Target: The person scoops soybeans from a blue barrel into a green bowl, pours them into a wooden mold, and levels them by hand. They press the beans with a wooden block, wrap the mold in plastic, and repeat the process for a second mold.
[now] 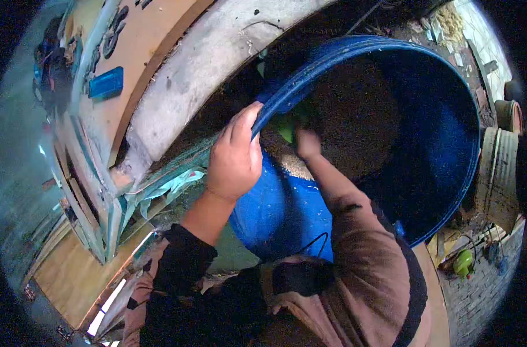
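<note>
A large blue plastic barrel (pixel 440 139) leans with its wide mouth towards me. My left hand (pixel 236 153) is closed over its left rim, fingers hooked at the edge. Deep inside the barrel is my right hand (pixel 308 144), blurred and in shadow, closed at a green object (pixel 285 128) whose shape I cannot make out fully. Pale grainy material (pixel 297 166) lies below that hand against the inner wall. Brown, dim contents or the barrel's bottom (pixel 356 110) show farther in.
A whitish curved ledge (pixel 200 69) runs along the upper left, beside a tan board (pixel 145 40) bearing a blue box (pixel 106 83). Glass-like panes (pixel 110 214) stand at left. Pale buckets (pixel 497 168) and a green item (pixel 463 263) are at right.
</note>
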Motion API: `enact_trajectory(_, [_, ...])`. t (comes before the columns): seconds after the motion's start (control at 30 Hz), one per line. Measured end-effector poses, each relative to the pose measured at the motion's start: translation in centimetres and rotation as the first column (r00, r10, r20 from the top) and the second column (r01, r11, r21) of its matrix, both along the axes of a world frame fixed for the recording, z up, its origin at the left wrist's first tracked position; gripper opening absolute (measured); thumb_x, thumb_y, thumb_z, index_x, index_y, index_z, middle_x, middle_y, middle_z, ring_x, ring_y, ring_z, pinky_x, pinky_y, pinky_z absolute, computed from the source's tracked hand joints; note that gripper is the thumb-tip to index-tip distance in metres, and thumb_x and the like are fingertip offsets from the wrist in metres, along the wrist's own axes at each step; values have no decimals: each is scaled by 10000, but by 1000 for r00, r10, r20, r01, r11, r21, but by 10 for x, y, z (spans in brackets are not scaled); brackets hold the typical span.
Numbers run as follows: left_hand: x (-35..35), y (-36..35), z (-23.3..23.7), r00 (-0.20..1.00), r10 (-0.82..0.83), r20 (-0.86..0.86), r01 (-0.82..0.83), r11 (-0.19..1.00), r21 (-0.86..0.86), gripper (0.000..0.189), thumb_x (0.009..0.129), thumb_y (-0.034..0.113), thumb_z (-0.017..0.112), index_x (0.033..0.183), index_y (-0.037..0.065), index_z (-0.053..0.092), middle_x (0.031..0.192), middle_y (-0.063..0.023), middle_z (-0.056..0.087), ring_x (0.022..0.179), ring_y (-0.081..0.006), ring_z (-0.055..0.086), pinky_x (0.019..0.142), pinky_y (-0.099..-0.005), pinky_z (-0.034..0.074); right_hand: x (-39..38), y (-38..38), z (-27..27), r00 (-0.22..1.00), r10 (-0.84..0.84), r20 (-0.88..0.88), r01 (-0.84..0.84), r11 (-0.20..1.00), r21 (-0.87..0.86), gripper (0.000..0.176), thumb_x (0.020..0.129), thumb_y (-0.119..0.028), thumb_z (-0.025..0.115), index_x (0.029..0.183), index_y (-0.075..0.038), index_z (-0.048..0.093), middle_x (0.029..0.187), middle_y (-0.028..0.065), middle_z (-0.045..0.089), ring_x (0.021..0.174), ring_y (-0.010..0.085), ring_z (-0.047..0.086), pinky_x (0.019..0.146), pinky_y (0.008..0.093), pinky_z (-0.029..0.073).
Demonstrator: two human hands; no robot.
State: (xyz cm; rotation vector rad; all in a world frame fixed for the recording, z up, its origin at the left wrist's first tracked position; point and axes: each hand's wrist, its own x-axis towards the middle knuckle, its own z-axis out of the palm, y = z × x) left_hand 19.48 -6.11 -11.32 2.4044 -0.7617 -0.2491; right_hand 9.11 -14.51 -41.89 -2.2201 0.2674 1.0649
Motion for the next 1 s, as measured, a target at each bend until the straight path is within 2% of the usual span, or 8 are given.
enact_trajectory(0.07, [0,-1,1,1000,6,7,-6,1000,-2,435,683,-38,456,1112,-14,388,1046,-202,483,941,-351,486,819,-378,395,-31,-20,29,934,-211,289,300,902,-311,578,631,-376,620,1066,-19,484,1055,225,491,942,304,513,798,397,419])
enact_trajectory(0.2, [-3,-1,0,999,0,41,0,1000,-6,427,692,-33,459,1111,-1,385,1022,-199,489,917,-355,490,793,-381,404,-47,-33,35,620,-783,54,773,596,-217,633,514,-355,662,991,23,489,968,260,509,920,361,497,807,406,405])
enact_trajectory(0.43, [-3,0,-2,993,-14,113,15,1000,-11,403,725,-2,477,1119,15,393,999,-209,509,896,-350,517,776,-360,410,-16,62,9,462,-820,338,883,458,-97,710,508,-349,655,1041,72,445,1006,269,486,965,385,458,867,392,367])
enact_trajectory(0.6, [-2,-2,0,994,-31,106,34,999,-26,409,730,8,472,1128,22,380,985,-211,513,883,-354,519,769,-363,410,-17,-13,-45,795,-576,-192,607,751,262,468,678,-433,548,893,-20,596,936,173,577,907,257,533,799,339,401])
enact_trajectory(0.7, [-3,-4,1,997,-9,75,11,1000,-20,409,732,9,469,1131,24,378,980,-211,513,884,-346,522,768,-362,411,-51,-57,-10,562,-662,-496,777,217,591,422,660,-319,540,921,12,567,922,133,574,840,246,522,765,328,392])
enact_trajectory(0.77, [-4,-3,1,997,-2,77,4,1000,-25,408,735,10,467,1133,27,376,980,-211,512,884,-341,523,768,-361,411,-47,-56,34,507,-726,-464,807,211,552,548,581,-253,574,1046,19,473,983,153,539,885,279,502,826,335,365])
enact_trajectory(0.87, [-4,-3,0,998,-7,59,8,1000,-11,408,736,9,466,1133,19,374,985,-214,509,886,-345,521,767,-360,411,-45,-51,10,540,-820,191,561,520,644,759,492,-218,603,1152,34,327,1049,171,476,912,285,479,827,318,374])
enact_trajectory(1.0, [1,-5,-2,991,-37,130,38,999,-10,411,734,8,467,1134,12,371,986,-217,509,885,-349,521,764,-358,413,-24,-76,-1,596,-786,-164,794,547,265,417,591,-307,618,840,26,583,869,151,566,808,211,534,728,297,426])
